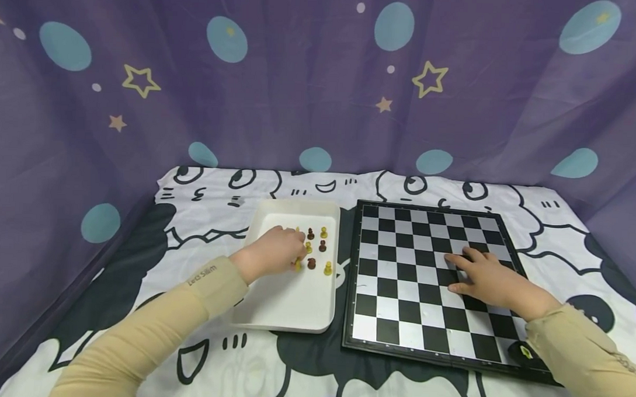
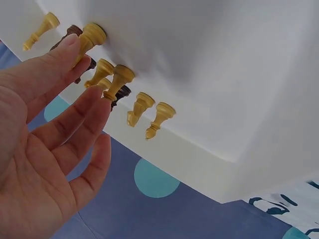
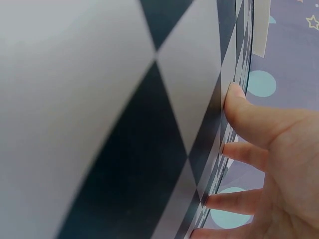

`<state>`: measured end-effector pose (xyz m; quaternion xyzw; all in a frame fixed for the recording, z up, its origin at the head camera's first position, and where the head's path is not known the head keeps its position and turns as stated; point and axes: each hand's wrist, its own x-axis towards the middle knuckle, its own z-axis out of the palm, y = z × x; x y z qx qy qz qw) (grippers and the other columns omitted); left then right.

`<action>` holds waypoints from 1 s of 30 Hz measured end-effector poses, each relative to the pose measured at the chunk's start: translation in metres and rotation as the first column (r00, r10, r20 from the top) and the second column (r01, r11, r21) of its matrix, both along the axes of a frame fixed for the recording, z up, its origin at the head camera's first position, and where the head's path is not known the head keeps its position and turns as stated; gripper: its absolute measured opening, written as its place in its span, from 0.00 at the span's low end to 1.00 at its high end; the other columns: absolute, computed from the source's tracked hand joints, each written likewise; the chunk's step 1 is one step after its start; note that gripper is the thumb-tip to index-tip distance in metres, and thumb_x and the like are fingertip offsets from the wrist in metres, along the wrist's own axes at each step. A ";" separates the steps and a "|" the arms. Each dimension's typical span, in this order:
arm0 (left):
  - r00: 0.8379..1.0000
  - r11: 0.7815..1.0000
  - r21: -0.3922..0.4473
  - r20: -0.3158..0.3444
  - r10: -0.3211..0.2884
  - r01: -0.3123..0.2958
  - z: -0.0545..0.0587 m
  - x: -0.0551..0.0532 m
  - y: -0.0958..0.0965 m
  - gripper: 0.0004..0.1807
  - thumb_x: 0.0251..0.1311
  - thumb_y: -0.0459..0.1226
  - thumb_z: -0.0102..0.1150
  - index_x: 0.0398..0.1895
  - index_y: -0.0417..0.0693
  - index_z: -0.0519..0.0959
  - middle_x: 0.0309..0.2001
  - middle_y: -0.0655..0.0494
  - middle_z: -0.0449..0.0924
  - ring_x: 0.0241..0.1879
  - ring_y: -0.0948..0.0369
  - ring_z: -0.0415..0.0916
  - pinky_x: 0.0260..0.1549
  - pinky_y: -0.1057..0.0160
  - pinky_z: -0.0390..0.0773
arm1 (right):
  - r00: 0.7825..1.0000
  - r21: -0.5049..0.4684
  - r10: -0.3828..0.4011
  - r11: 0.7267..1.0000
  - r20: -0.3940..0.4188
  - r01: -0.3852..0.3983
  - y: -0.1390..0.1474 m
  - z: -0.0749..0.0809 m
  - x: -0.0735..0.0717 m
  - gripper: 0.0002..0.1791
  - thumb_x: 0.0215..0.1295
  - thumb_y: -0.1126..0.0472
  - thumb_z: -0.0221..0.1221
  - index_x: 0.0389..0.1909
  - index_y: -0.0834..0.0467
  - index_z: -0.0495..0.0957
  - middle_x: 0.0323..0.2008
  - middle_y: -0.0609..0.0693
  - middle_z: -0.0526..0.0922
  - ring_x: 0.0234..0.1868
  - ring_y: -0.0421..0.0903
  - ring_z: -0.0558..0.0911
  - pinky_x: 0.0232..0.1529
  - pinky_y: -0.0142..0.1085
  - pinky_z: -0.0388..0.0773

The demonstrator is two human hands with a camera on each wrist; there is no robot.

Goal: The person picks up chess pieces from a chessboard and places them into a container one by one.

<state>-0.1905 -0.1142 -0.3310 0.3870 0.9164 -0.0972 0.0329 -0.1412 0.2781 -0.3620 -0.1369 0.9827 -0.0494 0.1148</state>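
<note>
My left hand point(image 1: 274, 252) reaches down into a white tray point(image 1: 293, 314). In the left wrist view its thumb and forefinger pinch a yellow chess piece point(image 2: 93, 37), whose top is hidden by the fingers. Its wide base is close to the tray floor. Other small pieces stand around the hand, among them a yellow piece point(image 1: 328, 268) and a brown piece point(image 1: 311, 263). On the right, my right hand point(image 1: 486, 280) rests with spread fingers on a black-and-white chessboard point(image 1: 404, 289). Its fingertips touch the squares, and nothing shows in its grasp.
Tray and board lie side by side on a cartoon-print cloth point(image 1: 238, 371), a narrow gap between them. A small dark object point(image 1: 524, 353) shows at the board's near right corner, beside the right sleeve. Behind hangs a purple curtain point(image 1: 311, 93) with stars and blue dots.
</note>
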 end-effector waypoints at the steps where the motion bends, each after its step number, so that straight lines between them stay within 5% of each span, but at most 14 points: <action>1: 1.000 1.000 0.001 0.001 0.002 -0.002 0.000 0.000 0.000 0.06 0.45 0.42 0.72 0.23 0.54 0.83 0.28 0.58 0.74 0.29 0.59 0.73 0.30 0.60 0.71 | 1.000 0.001 0.001 1.000 -0.002 -0.001 0.000 0.000 0.000 0.41 0.56 0.35 0.58 0.65 0.57 0.67 0.62 0.76 0.61 0.57 0.80 0.62 0.46 0.69 0.66; 30: 1.000 1.000 0.009 0.007 0.000 0.000 0.003 0.007 0.000 0.06 0.45 0.41 0.72 0.24 0.53 0.84 0.28 0.57 0.75 0.29 0.59 0.74 0.30 0.59 0.74 | 1.000 0.002 0.007 1.000 -0.005 -0.007 0.000 0.000 0.000 0.40 0.56 0.37 0.59 0.64 0.57 0.67 0.61 0.76 0.61 0.57 0.81 0.62 0.46 0.69 0.66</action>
